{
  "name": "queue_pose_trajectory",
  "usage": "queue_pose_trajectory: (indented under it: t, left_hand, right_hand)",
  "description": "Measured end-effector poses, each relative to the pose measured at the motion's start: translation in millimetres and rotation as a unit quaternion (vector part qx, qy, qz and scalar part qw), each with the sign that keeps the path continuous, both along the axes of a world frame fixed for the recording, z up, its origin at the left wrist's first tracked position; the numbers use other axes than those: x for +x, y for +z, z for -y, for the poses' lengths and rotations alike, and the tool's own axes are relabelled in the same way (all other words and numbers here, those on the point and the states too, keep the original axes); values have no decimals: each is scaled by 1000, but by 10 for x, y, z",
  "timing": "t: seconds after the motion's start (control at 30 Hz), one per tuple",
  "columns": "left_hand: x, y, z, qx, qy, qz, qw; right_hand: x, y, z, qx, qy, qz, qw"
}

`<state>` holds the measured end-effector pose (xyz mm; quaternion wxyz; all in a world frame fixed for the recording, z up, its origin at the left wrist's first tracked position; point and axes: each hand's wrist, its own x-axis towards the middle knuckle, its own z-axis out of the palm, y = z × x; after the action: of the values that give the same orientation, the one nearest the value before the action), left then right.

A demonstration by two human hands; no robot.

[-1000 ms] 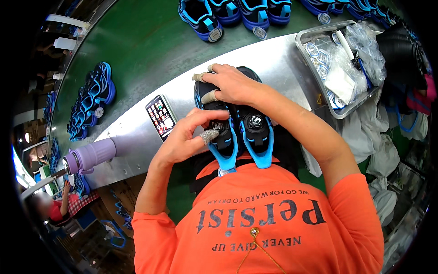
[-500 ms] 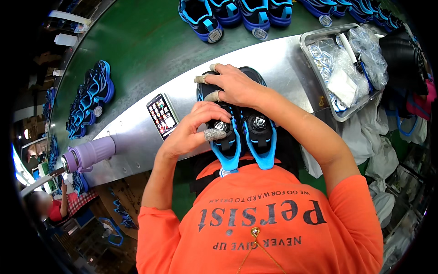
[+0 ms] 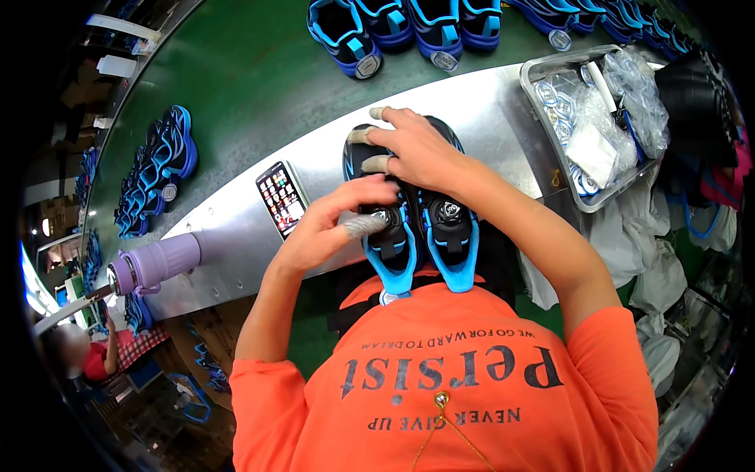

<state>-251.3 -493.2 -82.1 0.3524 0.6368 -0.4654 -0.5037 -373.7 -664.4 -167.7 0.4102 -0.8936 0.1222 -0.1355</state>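
Note:
A pair of black and blue sneakers rests side by side against my body at the metal table edge, heels toward me. With thumb and fingers, my left hand point(image 3: 326, 224) is on the round dial point(image 3: 384, 218) at the tongue of the left sneaker point(image 3: 392, 275); those fingers are slightly blurred. My right hand point(image 3: 421, 153) reaches across the front of the pair, its fingers curled over the left sneaker's toe area. The right sneaker point(image 3: 460, 271) shows its own black dial point(image 3: 447, 211). Light-coloured finger covers sit on several fingertips.
Left of the sneakers lie a phone point(image 3: 281, 198) and a purple bottle point(image 3: 161, 262). A clear plastic bin point(image 3: 583, 203) with round tags and plastic wrap stands at right. More sneakers point(image 3: 346, 39) line the green surface point(image 3: 252, 86). Another person point(image 3: 98, 354) sits at far left.
My left hand's fingers have shifted and turned slightly around the left dial. My right hand has moved slightly right along with the sneakers' toes.

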Motion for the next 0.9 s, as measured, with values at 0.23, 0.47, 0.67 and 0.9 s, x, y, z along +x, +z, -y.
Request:
queue_pose_trajectory:
  t: [0.23,0.47,0.67,0.9]
  left_hand:
    - [-211,299,97,197,-16,259,945]
    - [-378,345,435,237,-80,322,913]
    - [-297,48,266,6,-165,395,904]
    - [-268,207,480,199,-163,370,893]
  right_hand:
    - [-582,581,-128,86,123,-24,988]
    - [-626,429,-236,43,108,-16,993]
    - [-699,347,-277,42,102,-14,994]
    - [-578,597,-126,8,118,-2,993]
